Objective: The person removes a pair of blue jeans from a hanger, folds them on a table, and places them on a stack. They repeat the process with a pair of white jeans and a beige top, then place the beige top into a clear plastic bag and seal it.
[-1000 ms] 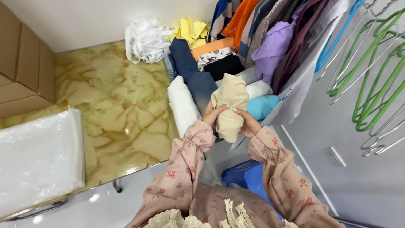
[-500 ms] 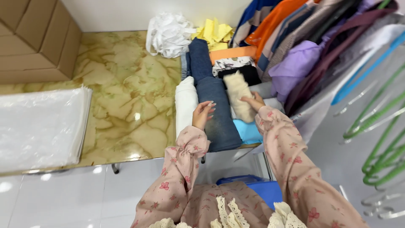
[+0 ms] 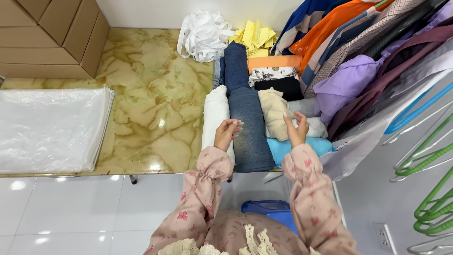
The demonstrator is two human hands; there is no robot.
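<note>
On the marble counter [image 3: 141,94], the right hand [image 3: 297,130] touches the folded beige cloth [image 3: 275,113] with loose fingers, and the left hand [image 3: 226,134] hangs empty and half-curled over the folded jeans [image 3: 247,127].

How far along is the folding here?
Mostly done, it seems: white, denim, beige, black and blue folded pieces lie in rows on the table. In hand: nothing gripped; the left hand hovers open by the denim, the right hand touches the beige piece. Left: maybe the loose white heap at the back; hanging clothes look separate.
</note>
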